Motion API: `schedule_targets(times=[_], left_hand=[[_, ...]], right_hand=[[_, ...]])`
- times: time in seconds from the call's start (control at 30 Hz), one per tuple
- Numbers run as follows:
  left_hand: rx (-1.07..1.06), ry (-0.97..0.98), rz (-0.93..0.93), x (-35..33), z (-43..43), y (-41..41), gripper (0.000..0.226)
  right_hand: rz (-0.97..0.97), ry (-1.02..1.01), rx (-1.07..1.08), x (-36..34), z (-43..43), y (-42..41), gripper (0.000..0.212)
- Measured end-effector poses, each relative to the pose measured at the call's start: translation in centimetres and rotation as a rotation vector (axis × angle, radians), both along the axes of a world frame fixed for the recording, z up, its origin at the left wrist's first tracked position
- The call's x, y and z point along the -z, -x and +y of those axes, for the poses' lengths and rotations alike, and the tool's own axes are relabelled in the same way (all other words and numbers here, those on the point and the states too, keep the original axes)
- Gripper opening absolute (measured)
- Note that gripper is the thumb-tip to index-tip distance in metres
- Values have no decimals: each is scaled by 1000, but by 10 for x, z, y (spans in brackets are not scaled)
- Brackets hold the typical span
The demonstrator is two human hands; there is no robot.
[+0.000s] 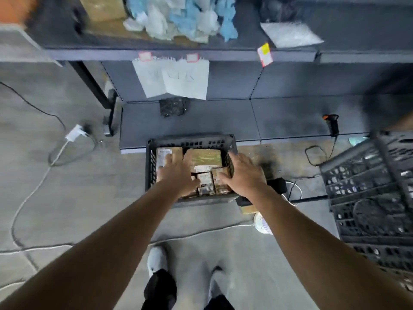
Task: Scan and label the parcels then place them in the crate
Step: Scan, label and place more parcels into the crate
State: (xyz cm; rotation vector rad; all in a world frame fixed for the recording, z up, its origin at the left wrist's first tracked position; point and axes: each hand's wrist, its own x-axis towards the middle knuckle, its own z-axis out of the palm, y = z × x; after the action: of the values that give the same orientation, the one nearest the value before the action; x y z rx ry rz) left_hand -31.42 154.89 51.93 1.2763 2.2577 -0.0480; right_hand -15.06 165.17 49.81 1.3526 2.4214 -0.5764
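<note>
A black plastic crate (pixel 190 142) stands on the floor in front of me, filled with several brown cardboard parcels (pixel 205 157) that carry white labels. My left hand (pixel 176 173) reaches into the crate with spread fingers lying on the parcels at its left and middle. My right hand (pixel 243 175) hovers over the crate's right side, fingers spread, its thumb touching a small labelled parcel (pixel 206 183). Neither hand grips anything. A black and orange barcode scanner (pixel 331 124) lies on the low grey shelf (pixel 290 121) to the far right.
A stack of black crates (pixel 371 193) stands at the right. Cables (pixel 33 193) and a white power adapter (pixel 74 133) lie on the floor at left. An upper shelf (pixel 178 53) holds bags and boxes. My feet (pixel 157 260) are below the crate.
</note>
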Motion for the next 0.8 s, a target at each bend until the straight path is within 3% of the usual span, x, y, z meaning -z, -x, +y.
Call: schedule_targets(times=[0.17,0.37,0.57,0.8], left_hand=[[-90,-30,92,-113,-58,-10,94],[-192,-130,148,-204,-120,1,93],[-284,-212,228,-243,-202,51,88],[-363,-423,280,-275,-341,154,86]], right_hand=[[125,19,70,-122,-47,0,83],[241,-15,36,-212,-91,20,79],[313,-62,-73,-268,-162,79,78],[231,-135,-203,-298,-283,189,83]])
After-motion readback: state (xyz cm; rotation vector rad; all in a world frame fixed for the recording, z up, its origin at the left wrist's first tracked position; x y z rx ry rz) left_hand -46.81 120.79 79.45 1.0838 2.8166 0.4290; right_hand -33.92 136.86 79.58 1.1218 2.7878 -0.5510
